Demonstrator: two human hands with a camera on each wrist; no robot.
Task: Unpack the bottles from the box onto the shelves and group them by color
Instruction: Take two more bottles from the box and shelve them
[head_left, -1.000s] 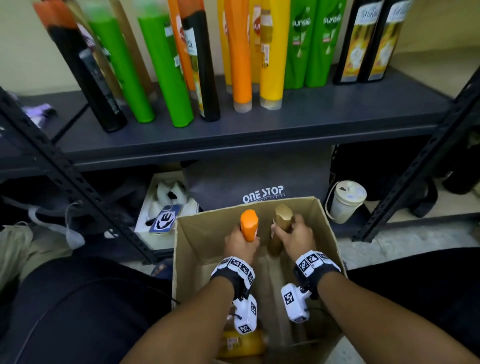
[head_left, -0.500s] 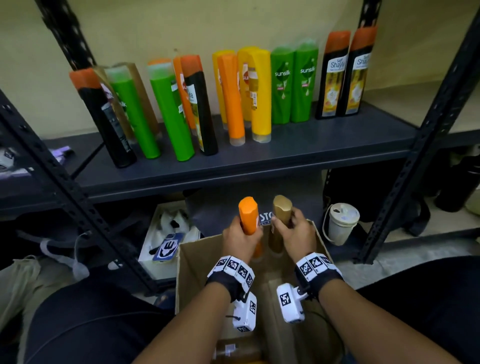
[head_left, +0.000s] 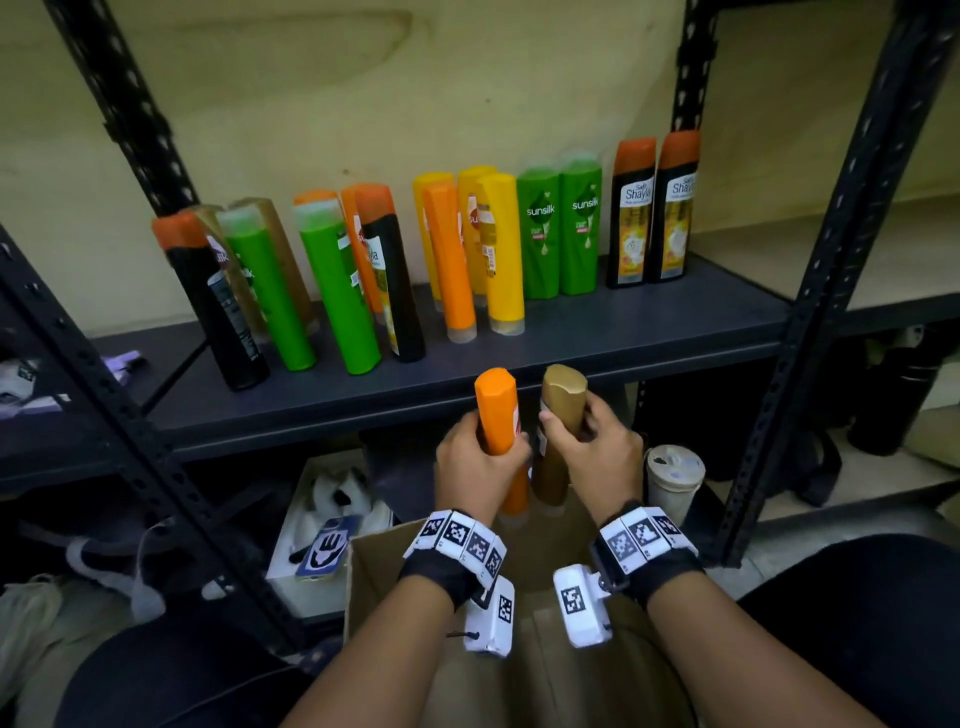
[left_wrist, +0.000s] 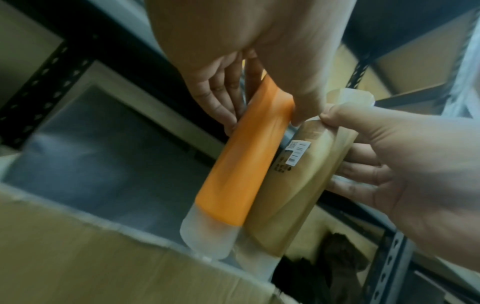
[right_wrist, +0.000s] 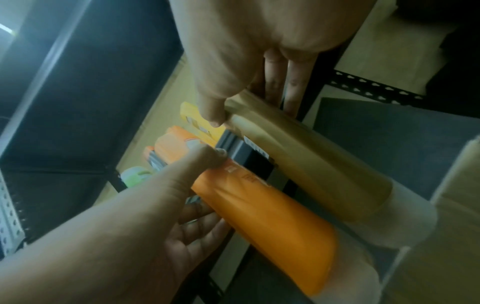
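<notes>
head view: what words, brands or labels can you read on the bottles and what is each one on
"sunsilk": on each of the two upright green bottles on the shelf.
"Safi Shayla": on each of the two black bottles with orange caps.
Too small or blurred: the orange bottle's and gold bottle's labels, and the leaning bottles' partly hidden labels.
</notes>
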